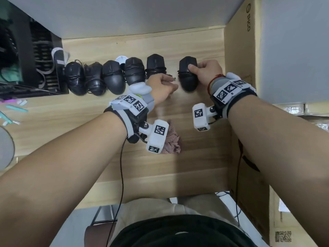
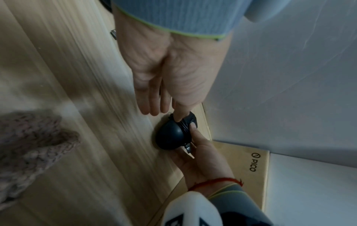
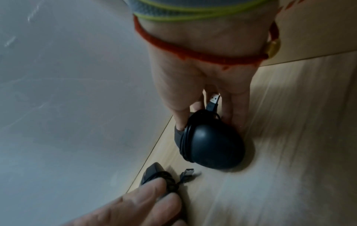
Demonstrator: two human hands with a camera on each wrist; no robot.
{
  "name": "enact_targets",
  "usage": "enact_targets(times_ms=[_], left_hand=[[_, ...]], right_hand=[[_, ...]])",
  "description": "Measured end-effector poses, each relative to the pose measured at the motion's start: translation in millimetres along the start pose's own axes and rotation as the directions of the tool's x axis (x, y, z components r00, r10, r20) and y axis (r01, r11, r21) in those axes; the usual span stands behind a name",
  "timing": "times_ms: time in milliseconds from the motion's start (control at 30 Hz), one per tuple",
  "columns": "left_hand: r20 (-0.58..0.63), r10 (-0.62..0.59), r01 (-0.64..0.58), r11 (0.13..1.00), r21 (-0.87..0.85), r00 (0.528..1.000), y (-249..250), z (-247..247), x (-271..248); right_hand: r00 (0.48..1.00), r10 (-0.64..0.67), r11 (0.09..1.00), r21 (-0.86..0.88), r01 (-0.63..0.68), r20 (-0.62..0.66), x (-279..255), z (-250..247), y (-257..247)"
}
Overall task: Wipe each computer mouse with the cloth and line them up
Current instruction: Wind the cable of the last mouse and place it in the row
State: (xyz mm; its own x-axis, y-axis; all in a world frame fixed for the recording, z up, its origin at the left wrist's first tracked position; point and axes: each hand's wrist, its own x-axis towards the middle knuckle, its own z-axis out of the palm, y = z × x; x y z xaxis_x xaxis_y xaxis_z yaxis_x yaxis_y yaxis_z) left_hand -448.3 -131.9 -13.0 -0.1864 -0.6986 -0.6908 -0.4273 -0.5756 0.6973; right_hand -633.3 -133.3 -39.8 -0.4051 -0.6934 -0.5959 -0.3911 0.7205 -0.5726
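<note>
Spanning wood desk (image 1: 195, 139), grey wall (image 1: 142, 13)

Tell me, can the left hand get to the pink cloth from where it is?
Probably yes. The cloth lies loose on the wooden table, right under the left wrist. The left hand holds nothing and nothing sits on the cloth; it would just pull back toward the person.

Left arm: reaching forward from the near left, forearm bare, wrist wearing a grey band.
Left hand (image 1: 164, 86): extending straight, relaxed fingers (image 2: 152, 97) toward the right hand, palm down, holding nothing.
Right arm: reaching in from the near right, wrist wearing a red string.
Right hand (image 1: 207, 72): curling thumb and fingers round a black mouse (image 1: 187, 75), gripping its sides.
</note>
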Motion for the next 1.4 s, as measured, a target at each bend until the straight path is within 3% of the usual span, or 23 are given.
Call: enact_targets(times_ms=[300, 500, 633, 833, 900, 967, 1067, 1133, 1200, 1300, 1400], left_hand=[[0.024, -0.126, 0.125, 0.992, 0.021, 0.992, -30, -3, -2], [0.041, -0.151, 0.151, 0.988, 0.005, 0.988, -33, -5, -4], [0.035, -0.161, 0.16, 0.987, 0.028, 0.986, -35, -11, -9], [0.012, -0.207, 0.205, 0.973, 0.107, 0.978, -40, -29, -26], [0.006, -0.206, 0.203, 0.968, 0.145, 0.979, -48, -39, -40], [0.027, -0.199, 0.187, 0.954, 0.233, 0.98, -62, -46, -52], [0.134, -0.216, 0.156, 0.92, 0.36, 0.967, -86, -50, -70], [0.23, -0.221, 0.084, 0.868, 0.49, 0.948, -103, -51, -84], [0.279, -0.209, 0.012, 0.819, 0.573, 0.937, -121, -51, -93], [0.218, -0.148, 0.014, 0.854, 0.52, 0.965, -142, -57, -100], [0.092, -0.128, 0.08, 0.912, 0.403, 0.987, -156, -68, -105]], right_hand=[[0.997, -0.082, 0.996, -0.021, 0.082, -0.007, 15, 20, -13], [0.998, -0.064, 0.997, -0.034, 0.065, 0.019, 19, 24, -17], [0.998, -0.025, 0.999, -0.034, 0.023, -0.063, 17, 20, -18], [0.981, -0.082, 0.996, -0.04, 0.076, -0.173, -24, 10, -25], [0.989, -0.126, 0.986, -0.118, 0.116, -0.078, -53, 16, -28], [0.981, -0.136, 0.969, -0.188, 0.161, 0.141, -80, 28, -22], [0.891, -0.06, 0.926, -0.308, 0.218, 0.45, -119, 59, 1], [0.827, -0.023, 0.863, -0.406, 0.3, 0.562, -144, 81, 22], [0.8, -0.04, 0.824, -0.433, 0.365, 0.599, -163, 98, 44], [0.849, -0.08, 0.807, -0.466, 0.363, 0.522, -170, 107, 78], [0.962, -0.039, 0.852, -0.494, 0.173, 0.27, -171, 95, 109]])
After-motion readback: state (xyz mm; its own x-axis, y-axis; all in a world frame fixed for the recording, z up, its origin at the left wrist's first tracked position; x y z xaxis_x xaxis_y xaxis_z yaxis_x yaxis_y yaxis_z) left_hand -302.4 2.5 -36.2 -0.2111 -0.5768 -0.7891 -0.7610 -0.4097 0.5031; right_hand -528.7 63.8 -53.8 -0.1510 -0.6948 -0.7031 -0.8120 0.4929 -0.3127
